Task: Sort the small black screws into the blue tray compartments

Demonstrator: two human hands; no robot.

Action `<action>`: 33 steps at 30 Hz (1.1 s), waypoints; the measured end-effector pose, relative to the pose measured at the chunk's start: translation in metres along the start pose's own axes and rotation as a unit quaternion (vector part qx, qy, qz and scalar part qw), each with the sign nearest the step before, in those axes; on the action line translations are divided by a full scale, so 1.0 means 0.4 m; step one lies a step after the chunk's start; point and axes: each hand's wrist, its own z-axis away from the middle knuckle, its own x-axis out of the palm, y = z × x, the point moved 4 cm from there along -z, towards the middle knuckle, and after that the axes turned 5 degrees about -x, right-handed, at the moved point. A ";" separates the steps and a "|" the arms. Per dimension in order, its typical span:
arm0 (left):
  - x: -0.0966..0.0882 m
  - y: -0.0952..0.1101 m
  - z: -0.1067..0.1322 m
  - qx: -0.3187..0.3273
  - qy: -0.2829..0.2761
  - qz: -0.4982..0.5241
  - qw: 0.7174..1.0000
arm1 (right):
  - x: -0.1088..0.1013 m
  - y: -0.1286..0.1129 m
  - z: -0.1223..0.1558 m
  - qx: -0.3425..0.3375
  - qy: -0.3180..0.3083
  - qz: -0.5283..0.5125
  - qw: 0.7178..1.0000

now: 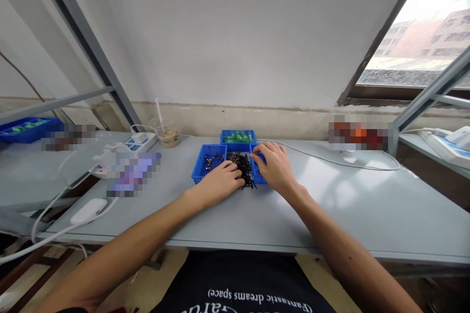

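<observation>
A heap of small black screw-like parts lies among the blue bins on the desk. My left hand rests at the heap's near left side, fingers bent together over the black parts; whatever is under its fingertips is hidden. The left blue bin holds scattered small metallic pieces. Over the right blue bin, my right hand is closed in a pinch, thumb against fingers, and anything in it is too small to make out. Behind stands another blue bin with green pieces.
A plastic cup with a straw and a power strip stand at the back left. A white charger and cables lie on the desk's left. A white cable runs along the right. Metal frame posts flank the desk.
</observation>
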 end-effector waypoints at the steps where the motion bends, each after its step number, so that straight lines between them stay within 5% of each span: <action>1: 0.002 0.000 0.000 0.003 0.003 -0.002 1.000 | 0.000 0.000 0.000 -0.002 0.001 -0.001 1.000; 22: -0.005 0.027 -0.003 0.029 0.034 -0.056 0.997 | -0.001 0.000 0.000 -0.002 0.001 -0.005 1.000; 33: -0.045 0.004 0.001 0.002 0.066 0.115 0.991 | -0.005 -0.008 -0.003 -0.013 -0.006 -0.032 0.999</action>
